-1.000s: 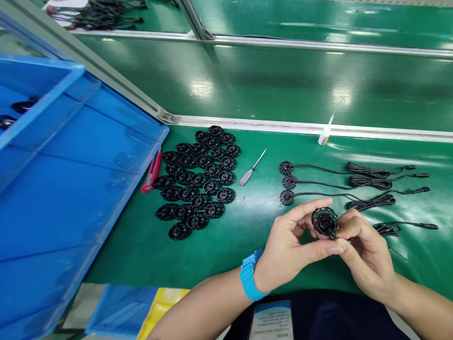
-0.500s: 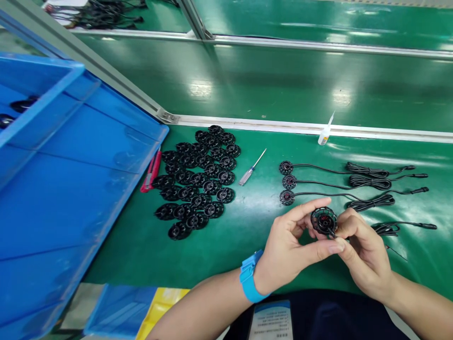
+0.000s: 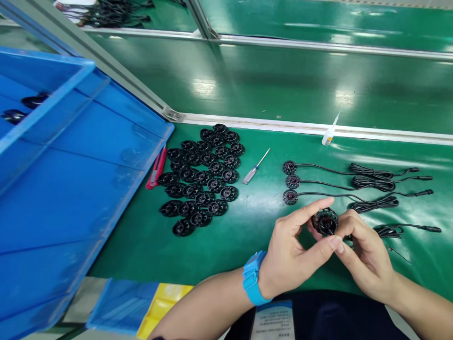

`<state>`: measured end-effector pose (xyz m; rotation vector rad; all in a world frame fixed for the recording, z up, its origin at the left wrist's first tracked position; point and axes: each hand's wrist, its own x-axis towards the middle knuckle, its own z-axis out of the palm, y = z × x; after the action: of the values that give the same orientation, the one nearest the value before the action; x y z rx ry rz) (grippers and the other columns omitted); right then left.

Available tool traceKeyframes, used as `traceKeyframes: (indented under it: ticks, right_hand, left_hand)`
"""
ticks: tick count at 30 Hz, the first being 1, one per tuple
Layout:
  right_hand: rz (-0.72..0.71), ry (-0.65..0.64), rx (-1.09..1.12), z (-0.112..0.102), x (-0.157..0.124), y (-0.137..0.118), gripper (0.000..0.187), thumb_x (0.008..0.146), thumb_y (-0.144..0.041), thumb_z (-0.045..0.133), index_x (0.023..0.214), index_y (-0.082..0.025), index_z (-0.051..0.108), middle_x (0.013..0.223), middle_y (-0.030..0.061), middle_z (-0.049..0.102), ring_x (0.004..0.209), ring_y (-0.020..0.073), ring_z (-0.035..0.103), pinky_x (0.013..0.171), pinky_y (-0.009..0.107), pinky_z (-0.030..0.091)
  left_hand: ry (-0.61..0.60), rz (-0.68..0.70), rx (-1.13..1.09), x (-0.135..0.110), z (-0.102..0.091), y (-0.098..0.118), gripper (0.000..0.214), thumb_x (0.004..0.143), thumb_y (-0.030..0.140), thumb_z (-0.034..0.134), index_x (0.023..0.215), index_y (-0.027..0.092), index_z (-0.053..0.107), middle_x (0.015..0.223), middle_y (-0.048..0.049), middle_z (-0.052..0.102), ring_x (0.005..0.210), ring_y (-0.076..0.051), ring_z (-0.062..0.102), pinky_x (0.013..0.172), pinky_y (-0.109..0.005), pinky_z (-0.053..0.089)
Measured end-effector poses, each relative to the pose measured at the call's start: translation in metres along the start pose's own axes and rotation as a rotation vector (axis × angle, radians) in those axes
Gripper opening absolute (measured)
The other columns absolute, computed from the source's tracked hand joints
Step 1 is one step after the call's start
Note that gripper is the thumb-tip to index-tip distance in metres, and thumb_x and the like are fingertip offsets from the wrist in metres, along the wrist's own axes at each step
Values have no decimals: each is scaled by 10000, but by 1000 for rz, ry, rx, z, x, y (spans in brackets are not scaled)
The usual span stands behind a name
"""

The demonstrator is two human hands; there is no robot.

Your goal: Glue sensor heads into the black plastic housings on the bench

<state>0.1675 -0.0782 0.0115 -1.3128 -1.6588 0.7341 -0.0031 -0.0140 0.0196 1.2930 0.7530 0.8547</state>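
Note:
Between both hands I hold a black round slotted disc (image 3: 324,221) with a dark reddish centre, tilted toward me above the mat. My left hand (image 3: 295,245), with a blue wrist strap (image 3: 253,277), pinches its rim between thumb and fingers. My right hand (image 3: 366,257) is closed at the disc's lower right edge, on the black cable where it meets the disc; the fingers hide most of that cable. A bundled cable (image 3: 389,231) with a plug end lies just beyond my right hand. Three discs with coiled cables (image 3: 373,183) lie in rows behind my hands.
Many loose black discs (image 3: 203,177) cluster left of centre on the green mat (image 3: 141,245). A screwdriver (image 3: 255,167), a white dropper bottle (image 3: 329,134) and a red-handled tool (image 3: 156,168) lie around. A large blue bin (image 3: 71,189) leans at left; a yellow tray (image 3: 164,302) is below.
The disc has tilted slightly in my fingers, and my left thumb has shifted a little along its lower edge. Both hands keep their hold. The view has moved slightly.

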Motion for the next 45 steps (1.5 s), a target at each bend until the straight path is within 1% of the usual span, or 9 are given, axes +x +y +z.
traceKeyframes:
  ticks: [6,10,14,18,23,27,32,36,45]
  right_hand:
    - [-271,194,-494,-9,-2,-12,269,900,-155,696,1158,-179,624,923,40,581,827,167,535,788,376,427]
    - [-337,216,-726,-10,-2,-20,283,923,-196,692,1205,-199,669,852,30,562,761,161,501,789,382,401]
    - [-370,166,-834,-8,-2,-23,419,904,-201,715,1316,-175,639,765,8,580,706,153,469,764,373,372]
    - [-323,75,-856,-5,-2,-24,523,931,-202,672,1435,-136,548,682,-16,579,661,158,443,733,376,339]
    - [-218,-12,-593,-3,-3,-23,502,962,-130,580,1447,-57,475,640,-56,552,589,117,446,705,348,361]
    - [-184,-18,-513,-5,-1,-19,430,956,-103,565,1383,-77,517,632,-74,527,540,92,430,645,307,366]
    - [-321,24,-772,-10,9,-16,319,940,-94,581,1258,-98,608,596,-59,530,550,123,467,620,328,347]
    - [-382,3,-914,-11,12,-16,239,978,-169,549,1172,-92,664,597,-36,536,559,136,481,631,346,345]
    - [-416,50,-803,-16,17,-10,295,901,-160,643,1193,-156,679,575,-66,512,550,119,470,621,330,358]
  left_hand:
    - [4,-5,54,2,0,4,528,847,244,758,1361,172,658,951,-45,741,720,-122,597,694,-230,568]
    - [0,18,100,2,0,4,509,846,238,748,1342,157,668,968,-52,756,742,-132,624,706,-239,573]
    - [2,31,177,0,-1,0,513,851,226,725,1355,169,655,973,-53,760,709,-132,624,684,-258,570]
    - [47,97,294,0,0,-5,509,838,191,720,1344,187,661,903,-34,732,685,-131,616,677,-273,567]
    - [105,221,422,2,1,-8,486,857,205,726,1338,177,659,863,-24,704,705,-133,625,699,-275,568]
    - [75,174,397,4,0,-7,497,859,219,740,1344,155,654,904,-37,728,705,-127,627,694,-256,574]
    - [23,90,370,4,1,-8,509,849,192,733,1352,180,654,1011,-44,761,722,-124,637,714,-256,582]
    - [3,67,387,5,0,-11,524,824,166,736,1341,210,665,972,-29,756,724,-130,631,729,-274,579]
    - [-74,-15,256,9,-5,-4,496,840,224,723,1332,201,674,1085,-60,771,803,-162,672,768,-289,591]
